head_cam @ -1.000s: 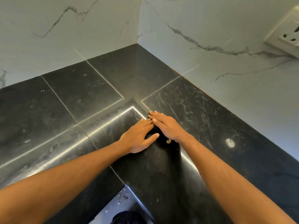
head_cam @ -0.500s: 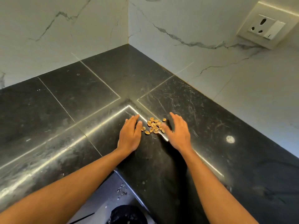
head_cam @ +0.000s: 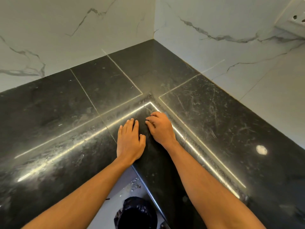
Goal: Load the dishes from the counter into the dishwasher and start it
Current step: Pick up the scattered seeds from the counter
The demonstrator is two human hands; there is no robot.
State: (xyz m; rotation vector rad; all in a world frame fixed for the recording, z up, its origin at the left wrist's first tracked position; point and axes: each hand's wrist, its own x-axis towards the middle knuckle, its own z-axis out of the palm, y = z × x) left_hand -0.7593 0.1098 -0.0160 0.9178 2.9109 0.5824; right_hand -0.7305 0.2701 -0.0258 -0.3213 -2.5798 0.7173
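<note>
No dishes and no dishwasher are in view. Both my hands rest on the black stone counter (head_cam: pixel 66 113) at its inner corner. My left hand (head_cam: pixel 130 142) lies flat, palm down, fingers straight, with nothing in it. Just to its right, almost touching it, my right hand (head_cam: pixel 160 128) is cupped with its fingers curled and the fingertips on the stone. Whatever lies under that palm is hidden.
White marble-look walls (head_cam: pixel 82 30) meet behind the counter corner. A wall socket (head_cam: pixel 297 22) sits at the top right. A white spot (head_cam: pixel 261 149) marks the counter on the right. Below the counter edge stands a bin with a black bag (head_cam: pixel 137 214) on the pale floor.
Half a second ago several small brown shells lay between my parted hands. Now the hands are close together, the right one curled over that spot, and no shells show.
</note>
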